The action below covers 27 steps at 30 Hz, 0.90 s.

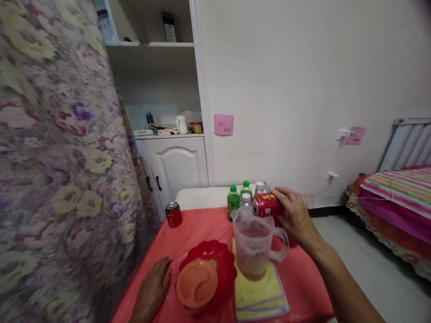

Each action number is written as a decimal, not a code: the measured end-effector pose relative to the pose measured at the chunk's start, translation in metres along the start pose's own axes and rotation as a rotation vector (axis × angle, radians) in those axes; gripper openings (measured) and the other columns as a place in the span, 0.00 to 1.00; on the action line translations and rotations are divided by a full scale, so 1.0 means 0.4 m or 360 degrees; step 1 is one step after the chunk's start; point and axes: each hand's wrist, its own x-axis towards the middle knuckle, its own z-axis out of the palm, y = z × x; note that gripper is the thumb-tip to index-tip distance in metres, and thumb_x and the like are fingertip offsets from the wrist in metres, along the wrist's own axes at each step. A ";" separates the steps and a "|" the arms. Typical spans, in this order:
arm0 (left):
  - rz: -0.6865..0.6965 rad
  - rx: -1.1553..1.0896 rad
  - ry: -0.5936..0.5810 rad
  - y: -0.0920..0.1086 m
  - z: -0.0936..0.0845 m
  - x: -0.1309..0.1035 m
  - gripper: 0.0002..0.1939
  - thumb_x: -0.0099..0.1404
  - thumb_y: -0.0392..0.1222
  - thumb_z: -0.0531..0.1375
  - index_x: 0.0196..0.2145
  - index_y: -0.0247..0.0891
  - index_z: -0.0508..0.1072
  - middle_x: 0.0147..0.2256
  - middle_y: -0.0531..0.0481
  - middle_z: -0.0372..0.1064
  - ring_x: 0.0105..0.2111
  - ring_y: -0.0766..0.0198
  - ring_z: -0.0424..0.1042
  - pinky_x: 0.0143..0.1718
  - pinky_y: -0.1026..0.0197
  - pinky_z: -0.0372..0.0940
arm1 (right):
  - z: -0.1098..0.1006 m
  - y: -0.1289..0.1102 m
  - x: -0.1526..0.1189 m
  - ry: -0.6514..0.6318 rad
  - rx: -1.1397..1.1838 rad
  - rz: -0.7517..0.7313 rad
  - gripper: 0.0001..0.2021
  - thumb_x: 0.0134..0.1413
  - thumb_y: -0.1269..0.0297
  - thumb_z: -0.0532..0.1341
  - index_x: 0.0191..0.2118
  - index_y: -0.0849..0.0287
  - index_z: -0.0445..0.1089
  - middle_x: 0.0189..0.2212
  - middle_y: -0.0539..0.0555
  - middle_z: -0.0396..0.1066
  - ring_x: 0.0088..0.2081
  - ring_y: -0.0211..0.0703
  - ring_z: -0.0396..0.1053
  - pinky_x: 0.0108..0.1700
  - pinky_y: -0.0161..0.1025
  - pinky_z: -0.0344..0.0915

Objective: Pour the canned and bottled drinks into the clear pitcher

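Observation:
My right hand (294,213) is wrapped round a red drink can (268,204), tipped on its side with its top over the mouth of a clear plastic measuring jug (254,251). A little pale liquid shows at the jug's bottom; whether any is flowing from the can I cannot tell. The jug stands on a yellow cloth (261,298), its handle toward the right. My left hand (153,287) lies on the table with fingers stretched out, holding nothing. Beside it sits a red scalloped plate (227,260) with an orange divided bowl (197,285) on it.
Another red can (173,215) stands upright at the table's left edge. Behind the jug are green-capped bottles (233,202) and white-capped clear bottles (245,199). A red cover (205,226) lies over the table. A floral curtain (67,157) hangs left; a bed (397,197) is at right.

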 end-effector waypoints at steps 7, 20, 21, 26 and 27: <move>0.0009 0.0023 -0.0003 -0.001 0.001 -0.003 0.24 0.69 0.52 0.48 0.49 0.38 0.78 0.52 0.40 0.79 0.53 0.49 0.78 0.58 0.46 0.71 | 0.004 0.001 -0.002 0.0012 0.0006 -0.0010 0.34 0.51 0.78 0.56 0.64 0.50 0.59 0.59 0.61 0.66 0.60 0.60 0.62 0.60 0.61 0.57; 0.0048 0.0065 -0.0039 -0.002 -0.002 -0.003 0.26 0.70 0.51 0.47 0.51 0.33 0.77 0.53 0.37 0.79 0.53 0.49 0.78 0.58 0.46 0.71 | 0.004 -0.004 0.001 0.0038 -0.0060 -0.0053 0.32 0.51 0.79 0.56 0.63 0.54 0.63 0.58 0.62 0.68 0.59 0.59 0.63 0.59 0.59 0.58; 0.0051 0.0067 -0.0037 -0.002 -0.001 -0.002 0.26 0.70 0.51 0.48 0.50 0.34 0.77 0.53 0.37 0.79 0.53 0.49 0.78 0.58 0.47 0.71 | 0.003 -0.005 0.002 0.0039 -0.0067 -0.0054 0.32 0.52 0.79 0.56 0.63 0.54 0.63 0.58 0.62 0.68 0.59 0.59 0.63 0.59 0.59 0.58; 0.0058 0.0077 -0.0032 -0.004 0.000 0.000 0.25 0.69 0.51 0.48 0.50 0.36 0.78 0.53 0.38 0.79 0.53 0.50 0.78 0.58 0.48 0.71 | -0.001 -0.010 0.003 0.0053 -0.0071 -0.0058 0.31 0.53 0.79 0.57 0.63 0.54 0.63 0.58 0.62 0.68 0.59 0.59 0.63 0.59 0.58 0.58; 0.0060 0.0077 -0.0034 -0.004 0.000 0.000 0.25 0.69 0.51 0.48 0.50 0.36 0.78 0.53 0.38 0.79 0.53 0.49 0.78 0.58 0.48 0.71 | -0.002 -0.011 0.004 0.0054 -0.0069 -0.0059 0.31 0.54 0.79 0.57 0.63 0.54 0.63 0.58 0.61 0.68 0.59 0.59 0.63 0.59 0.58 0.58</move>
